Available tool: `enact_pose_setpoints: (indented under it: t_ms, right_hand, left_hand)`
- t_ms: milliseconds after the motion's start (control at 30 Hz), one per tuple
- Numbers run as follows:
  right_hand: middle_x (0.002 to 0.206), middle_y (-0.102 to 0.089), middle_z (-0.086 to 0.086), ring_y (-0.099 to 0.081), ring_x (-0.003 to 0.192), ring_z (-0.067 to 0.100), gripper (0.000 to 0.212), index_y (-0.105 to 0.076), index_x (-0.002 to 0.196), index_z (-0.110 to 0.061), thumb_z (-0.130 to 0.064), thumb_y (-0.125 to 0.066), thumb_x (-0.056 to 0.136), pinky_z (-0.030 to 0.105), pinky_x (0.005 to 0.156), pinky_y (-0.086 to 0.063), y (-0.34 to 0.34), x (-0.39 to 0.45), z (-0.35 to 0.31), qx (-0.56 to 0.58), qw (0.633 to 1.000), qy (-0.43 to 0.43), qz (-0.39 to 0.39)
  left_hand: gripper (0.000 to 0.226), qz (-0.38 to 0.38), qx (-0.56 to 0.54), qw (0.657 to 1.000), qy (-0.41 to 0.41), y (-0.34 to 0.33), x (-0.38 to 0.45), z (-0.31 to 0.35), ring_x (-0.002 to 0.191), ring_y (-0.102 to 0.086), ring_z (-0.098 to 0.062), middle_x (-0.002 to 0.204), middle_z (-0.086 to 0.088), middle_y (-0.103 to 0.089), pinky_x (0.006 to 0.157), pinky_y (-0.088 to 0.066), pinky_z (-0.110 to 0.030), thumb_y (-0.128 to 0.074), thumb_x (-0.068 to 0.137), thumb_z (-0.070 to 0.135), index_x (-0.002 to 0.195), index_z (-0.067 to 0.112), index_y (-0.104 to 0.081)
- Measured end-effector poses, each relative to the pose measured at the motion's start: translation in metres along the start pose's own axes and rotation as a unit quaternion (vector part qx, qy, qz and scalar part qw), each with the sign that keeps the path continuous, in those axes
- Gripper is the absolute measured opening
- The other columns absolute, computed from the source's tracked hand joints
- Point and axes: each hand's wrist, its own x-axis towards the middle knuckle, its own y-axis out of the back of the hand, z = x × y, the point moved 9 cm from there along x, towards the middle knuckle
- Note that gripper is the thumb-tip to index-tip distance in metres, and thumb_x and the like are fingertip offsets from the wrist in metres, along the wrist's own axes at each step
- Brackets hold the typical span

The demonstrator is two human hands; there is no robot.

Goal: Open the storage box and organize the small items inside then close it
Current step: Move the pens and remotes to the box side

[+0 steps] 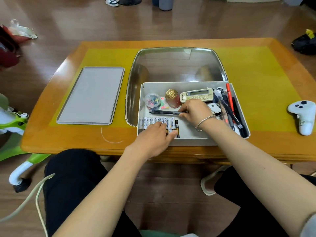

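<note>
Inside box [191, 134], right hand [195, 110] pinches pen [164, 112].

1. Glossy brown wood-plank floor [68, 23] with pale window glare.
2. Low orange-brown wooden table [51, 134] bearing a yellow-green inset top [256, 74].
3. Green-and-white plastic ride-on toy [15, 127] at the table's left.

Inside the storage box [191, 136] the floor is bare near the front wall, between the batteries [154, 121] and the pens [230, 108]. The back row is crowded. The tabletop [266, 79] right of the box lies free up to the white controller [303, 115].
</note>
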Motion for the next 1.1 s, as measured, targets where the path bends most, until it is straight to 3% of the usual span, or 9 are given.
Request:
enact_pose_setpoints:
  t_ms: [100, 267, 600, 933, 1100]
  right_hand:
    - [0.101, -0.07, 0.006, -0.06, 0.099, 0.026, 0.018, -0.073, 0.099, -0.017, -0.024, -0.066, 0.084, 0.031, 0.083, -0.047, -0.005, 0.007, -0.005, -0.014, 1.0, 0.008, -0.011]
    - [0.101, -0.069, 0.008, -0.062, 0.095, 0.03, 0.019, -0.072, 0.101, -0.02, -0.016, -0.061, 0.085, 0.035, 0.081, -0.052, -0.017, 0.014, -0.013, -0.053, 0.997, 0.014, -0.049]
    - [0.105, -0.066, 0.009, -0.061, 0.098, 0.031, 0.029, -0.068, 0.101, -0.016, -0.001, -0.052, 0.083, 0.034, 0.081, -0.05, -0.029, 0.015, -0.016, -0.098, 0.992, 0.035, -0.073]
    - [0.109, -0.063, 0.008, -0.059, 0.102, 0.03, 0.033, -0.067, 0.107, -0.017, 0.001, -0.052, 0.083, 0.035, 0.081, -0.048, -0.031, 0.015, -0.021, -0.109, 0.989, 0.056, -0.077]
    - [0.105, -0.064, 0.01, -0.06, 0.097, 0.032, 0.034, -0.069, 0.103, -0.018, 0.002, -0.053, 0.08, 0.034, 0.075, -0.047, -0.031, 0.015, -0.02, -0.099, 0.991, 0.051, -0.08]
  left_hand:
    - [0.085, -0.056, -0.013, 0.998, 0.04, -0.008, 0.006, -0.004, 0.148, -0.004, -0.023, 0.161, -0.008, -0.006, 0.118, -0.008, -0.04, -0.016, 0.091, 0.07, 0.153, 0.012, -0.012]
    - [0.094, -0.107, 0.008, 0.99, 0.086, -0.011, 0.013, -0.013, 0.147, 0.01, -0.029, 0.161, -0.008, 0.007, 0.117, -0.004, -0.049, -0.014, 0.084, 0.079, 0.154, 0.017, -0.004]
    - [0.091, -0.132, 0.019, 0.986, 0.105, -0.018, 0.015, -0.02, 0.148, 0.005, -0.032, 0.161, -0.009, 0.007, 0.117, -0.006, -0.047, -0.017, 0.087, 0.077, 0.154, 0.018, -0.004]
    - [0.068, -0.066, 0.041, 0.994, 0.075, -0.003, 0.046, -0.015, 0.148, 0.01, -0.027, 0.161, -0.008, 0.008, 0.117, -0.001, -0.047, -0.022, 0.098, 0.048, 0.154, 0.017, -0.001]
    - [0.063, -0.061, 0.071, 0.992, 0.084, 0.0, 0.054, -0.019, 0.147, -0.004, -0.031, 0.159, -0.012, -0.011, 0.118, -0.006, -0.05, -0.024, 0.098, 0.046, 0.152, 0.015, -0.016]
